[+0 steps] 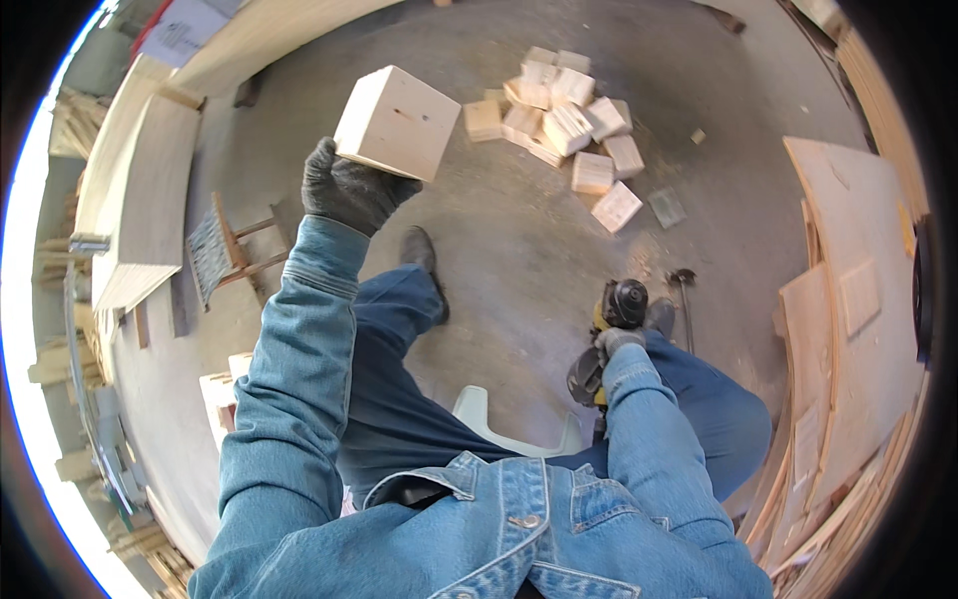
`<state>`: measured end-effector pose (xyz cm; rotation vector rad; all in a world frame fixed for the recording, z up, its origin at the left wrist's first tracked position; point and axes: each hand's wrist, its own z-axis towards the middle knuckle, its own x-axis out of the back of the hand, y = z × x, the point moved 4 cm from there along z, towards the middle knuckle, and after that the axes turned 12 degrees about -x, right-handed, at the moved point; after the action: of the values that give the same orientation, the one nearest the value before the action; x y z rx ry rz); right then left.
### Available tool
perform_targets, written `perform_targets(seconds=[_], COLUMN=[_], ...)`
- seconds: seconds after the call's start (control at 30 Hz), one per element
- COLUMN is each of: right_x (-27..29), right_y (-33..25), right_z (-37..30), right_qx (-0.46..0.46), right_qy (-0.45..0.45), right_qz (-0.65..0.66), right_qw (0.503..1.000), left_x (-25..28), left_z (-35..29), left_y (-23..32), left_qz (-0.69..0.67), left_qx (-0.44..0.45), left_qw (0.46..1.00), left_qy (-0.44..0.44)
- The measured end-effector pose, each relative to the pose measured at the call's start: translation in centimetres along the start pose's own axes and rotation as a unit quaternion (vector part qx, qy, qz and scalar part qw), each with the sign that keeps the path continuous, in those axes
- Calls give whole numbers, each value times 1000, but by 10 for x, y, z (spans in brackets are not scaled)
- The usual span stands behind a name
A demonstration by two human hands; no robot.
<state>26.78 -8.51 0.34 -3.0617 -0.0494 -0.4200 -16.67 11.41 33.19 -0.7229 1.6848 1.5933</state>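
Note:
My left hand [354, 187], in a dark glove, is raised and wrapped round the lower side of a pale wooden block [404, 125]. The block is tilted, and one face shows small dark marks. Down by my right knee, my gloved right hand [619, 342] grips a yellow-and-black power tool [624, 302]. A rounded black end points away from me, and part of the body is hidden by my hand and sleeve. Its exact kind I cannot make out.
A heap of wooden blocks [569, 128] lies on the concrete floor ahead. A hammer-like tool [683, 278] rests beside my right foot. Plywood sheets [858, 290] lean at right. Stacked boards [150, 200] and a small wooden frame [232, 250] stand left. A pale plastic stool [499, 434] shows beneath me.

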Motion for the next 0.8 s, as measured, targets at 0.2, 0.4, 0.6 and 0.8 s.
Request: perform_targets(seconds=[0.2,0.4,0.6,0.8], right_x=[-3,-7,-4,-4], right_y=[-2,6,5,3], right_z=[-9,-11,-20,-21], right_qx=[24,-3,40,54], right_qy=[9,22,51,90], right_qz=[9,23,11,0], right_qw=[1000,999,998,994], left_x=[29,160,237,229], left_z=[-61,-219,-413,-489], left_y=[125,175,149,99], left_qz=[108,219,224,315], left_qx=[-106,-149,-158,-38], left_qw=[987,915,810,752], left_qy=[47,305,517,578])
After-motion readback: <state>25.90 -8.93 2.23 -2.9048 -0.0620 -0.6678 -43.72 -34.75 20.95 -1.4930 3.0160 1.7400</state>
